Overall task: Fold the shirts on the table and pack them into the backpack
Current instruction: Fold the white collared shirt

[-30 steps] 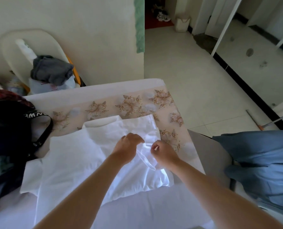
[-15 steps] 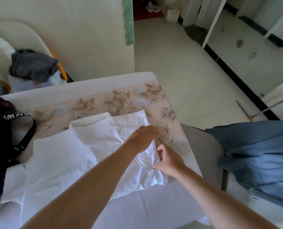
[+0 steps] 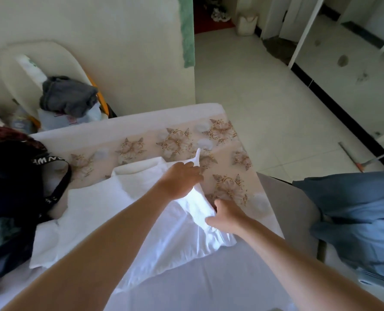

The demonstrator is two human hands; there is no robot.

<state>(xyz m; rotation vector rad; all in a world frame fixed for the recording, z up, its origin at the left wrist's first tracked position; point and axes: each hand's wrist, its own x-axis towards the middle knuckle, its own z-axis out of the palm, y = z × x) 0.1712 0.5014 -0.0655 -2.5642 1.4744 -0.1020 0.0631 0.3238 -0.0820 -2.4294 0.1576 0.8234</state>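
A white shirt [image 3: 101, 212] lies spread on the table [image 3: 141, 133], which has a floral cloth. My left hand [image 3: 180, 178] is shut on the shirt's right edge near the far corner and lifts it, so a white tip of cloth sticks up past the fingers. My right hand [image 3: 225, 217] grips the same edge nearer to me, where the cloth bunches. A black backpack [image 3: 9, 191] with a lettered strap lies open at the table's left end.
A blue garment [image 3: 357, 218] hangs over a grey chair [image 3: 285, 212] just right of the table. Behind the table stands a pale chair with grey clothing [image 3: 67, 95] on it. A tiled floor with a broom [image 3: 366, 162] lies to the right.
My left hand has moved away from my right hand, up along the shirt's right edge to the far corner, and raised it. My right hand has stayed low on the edge.
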